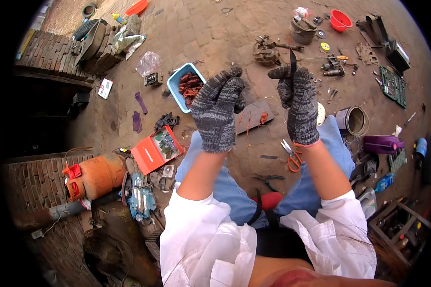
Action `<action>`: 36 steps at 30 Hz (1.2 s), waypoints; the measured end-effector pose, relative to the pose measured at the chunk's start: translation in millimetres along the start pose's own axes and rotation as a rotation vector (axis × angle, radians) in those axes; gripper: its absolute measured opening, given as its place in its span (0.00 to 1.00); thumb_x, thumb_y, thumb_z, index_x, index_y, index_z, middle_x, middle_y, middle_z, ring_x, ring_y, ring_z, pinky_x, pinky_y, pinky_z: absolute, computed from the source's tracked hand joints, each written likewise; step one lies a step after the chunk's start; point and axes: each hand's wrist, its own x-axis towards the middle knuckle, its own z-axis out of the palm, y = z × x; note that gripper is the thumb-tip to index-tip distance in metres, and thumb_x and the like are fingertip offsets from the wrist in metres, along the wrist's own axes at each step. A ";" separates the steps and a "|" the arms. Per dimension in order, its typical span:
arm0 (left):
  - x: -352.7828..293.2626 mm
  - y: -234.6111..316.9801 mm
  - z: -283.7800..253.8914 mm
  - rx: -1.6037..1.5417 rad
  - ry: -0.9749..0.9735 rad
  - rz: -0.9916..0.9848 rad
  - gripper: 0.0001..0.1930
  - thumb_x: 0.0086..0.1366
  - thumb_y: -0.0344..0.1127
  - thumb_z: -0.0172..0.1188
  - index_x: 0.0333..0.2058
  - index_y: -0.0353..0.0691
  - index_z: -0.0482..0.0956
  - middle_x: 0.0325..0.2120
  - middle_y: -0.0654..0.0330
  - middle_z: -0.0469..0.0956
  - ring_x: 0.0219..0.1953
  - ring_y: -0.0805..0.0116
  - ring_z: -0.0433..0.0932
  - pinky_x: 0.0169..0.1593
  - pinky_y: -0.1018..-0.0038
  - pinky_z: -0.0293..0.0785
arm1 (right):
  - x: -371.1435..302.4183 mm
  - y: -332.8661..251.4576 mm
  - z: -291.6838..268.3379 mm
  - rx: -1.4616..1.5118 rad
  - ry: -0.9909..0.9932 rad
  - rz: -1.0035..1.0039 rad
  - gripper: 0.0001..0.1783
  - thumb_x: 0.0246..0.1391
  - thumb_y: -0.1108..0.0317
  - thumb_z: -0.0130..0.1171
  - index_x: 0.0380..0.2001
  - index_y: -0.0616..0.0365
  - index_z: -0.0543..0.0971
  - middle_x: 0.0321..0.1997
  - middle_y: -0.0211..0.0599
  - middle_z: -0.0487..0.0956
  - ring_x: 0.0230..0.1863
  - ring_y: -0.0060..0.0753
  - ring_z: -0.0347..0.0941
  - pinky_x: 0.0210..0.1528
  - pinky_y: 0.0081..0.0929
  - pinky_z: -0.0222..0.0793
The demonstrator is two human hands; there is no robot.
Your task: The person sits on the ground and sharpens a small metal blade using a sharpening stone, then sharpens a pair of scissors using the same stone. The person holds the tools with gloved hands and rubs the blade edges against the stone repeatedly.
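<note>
Both my hands wear grey-and-black knitted gloves and are raised in front of me. In my right hand a dark, narrow, knife-like blade stands upright between the thumb and curled fingers. My left hand has its fingers bent together in a pinch; whatever they hold is hidden. A flat grey slab lies on the ground below and between the hands, bearing a small orange-red lump and reddish streaks. Beside my left hand, a light-blue basin contains reddish-brown bundles.
Orange-handled scissors and dark pliers lie between my legs. An open red box and an orange gas cylinder are left. Rightward stand an open can, a purple jug and a green socket set.
</note>
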 end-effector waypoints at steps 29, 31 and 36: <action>-5.3 -8.6 -9.3 0.847 -0.002 0.796 0.10 0.41 0.27 0.63 0.26 0.36 0.76 0.24 0.55 0.75 0.27 0.58 0.74 0.32 0.70 0.70 | -18.1 -20.5 16.9 -0.310 -0.249 -0.179 0.11 0.43 0.69 0.60 0.28 0.64 0.72 0.22 0.33 0.73 0.24 0.18 0.65 0.27 0.18 0.64; -5.9 -7.9 -9.4 0.884 0.009 0.808 0.10 0.41 0.27 0.63 0.26 0.36 0.76 0.24 0.55 0.75 0.27 0.59 0.74 0.32 0.70 0.70 | -17.5 -20.9 17.1 -0.368 -0.259 -0.182 0.11 0.43 0.69 0.60 0.28 0.64 0.72 0.22 0.33 0.72 0.25 0.17 0.65 0.28 0.18 0.64; -7.7 -5.8 -9.0 0.870 -0.061 0.816 0.09 0.43 0.26 0.62 0.27 0.36 0.76 0.23 0.55 0.74 0.25 0.59 0.74 0.31 0.71 0.69 | -14.5 -15.6 13.7 -0.397 -0.292 -0.195 0.09 0.47 0.69 0.56 0.28 0.65 0.73 0.22 0.33 0.73 0.26 0.17 0.66 0.29 0.17 0.64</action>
